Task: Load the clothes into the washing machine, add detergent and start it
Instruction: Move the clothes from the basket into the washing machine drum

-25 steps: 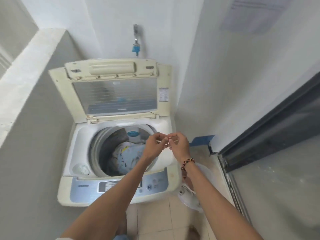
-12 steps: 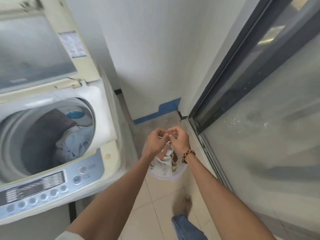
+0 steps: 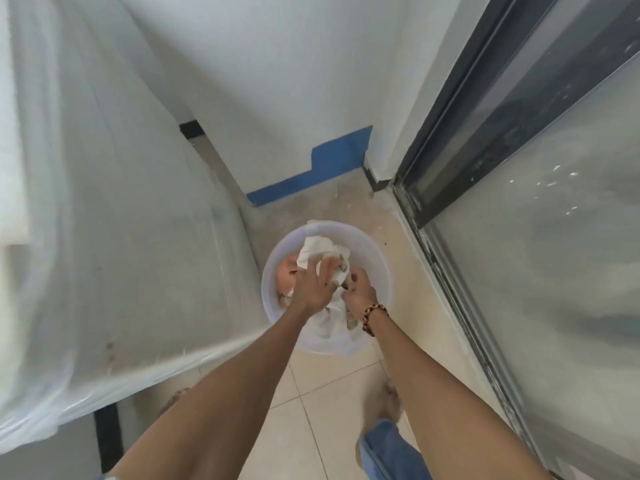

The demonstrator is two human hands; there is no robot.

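Beside washer side (image 3: 114, 237), glass door (image 3: 554, 237)

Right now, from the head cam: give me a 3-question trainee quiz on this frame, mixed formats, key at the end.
1. True or false: both hands are inside the white basin.
2. Multiple choice: which wrist wears the beaded bracelet? A) left B) right C) neither
3. Fill in: the left hand is on a ____ cloth in the basin.

Key:
1. True. The left hand and right hand both reach into the clothes in it.
2. B.
3. White. A pink item lies beside it.
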